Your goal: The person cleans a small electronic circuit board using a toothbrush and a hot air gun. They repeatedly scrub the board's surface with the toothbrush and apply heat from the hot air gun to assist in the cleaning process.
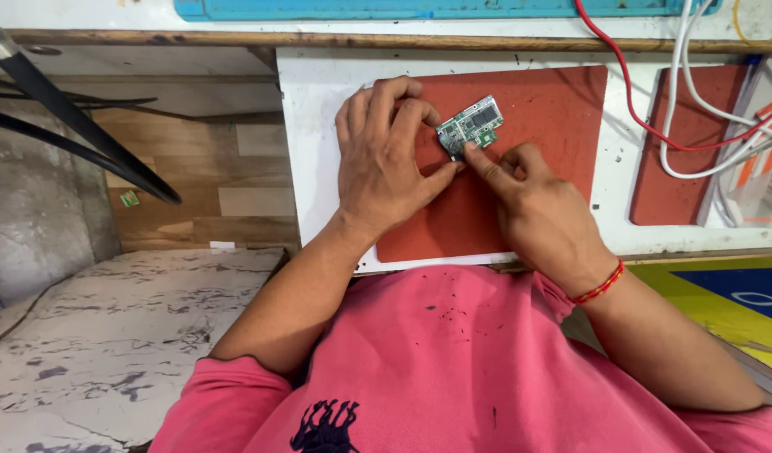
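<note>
Board: a small green circuit board [471,126] is held tilted just above a red mat [545,126], its component side turned up toward the camera, probably for inspection.
Left hand [386,159]: the grip is closed on the board's left end, fingers above and thumb below, so that it is steadied.
Right hand [529,197]: the board's lower edge is pinched between thumb and forefinger; a red thread [600,285] is worn at the wrist.
Surface [319,126]: white, carrying the mat.
Beyond: a second red mat [680,159] is crossed by a red wire [629,92] and white cables [696,101], well apart from the hands.
</note>
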